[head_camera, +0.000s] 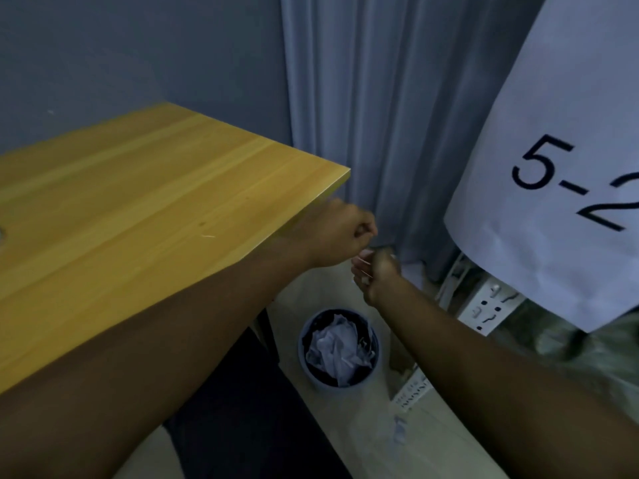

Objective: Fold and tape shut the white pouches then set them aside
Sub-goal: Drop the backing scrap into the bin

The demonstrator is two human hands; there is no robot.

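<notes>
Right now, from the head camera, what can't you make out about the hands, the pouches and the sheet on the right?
- Left hand and right hand: fingers curled beyond the table corner; whatever they pinch is too small and blurred to name.
- White pouches and tape: none visible in this view.
- Paper sheet: its print, "5-2" over another "2", is cut by the right edge.
- Bin: only crumpled white material shows on top.

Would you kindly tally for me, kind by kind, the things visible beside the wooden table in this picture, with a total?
Hands: 2, left hand and right hand
Wastebasket: 1, with crumpled paper inside
Power strip: 1
Sheet marked 5-2: 1
Curtain: 1
Total: 6
No white pouch can be made out.
</notes>
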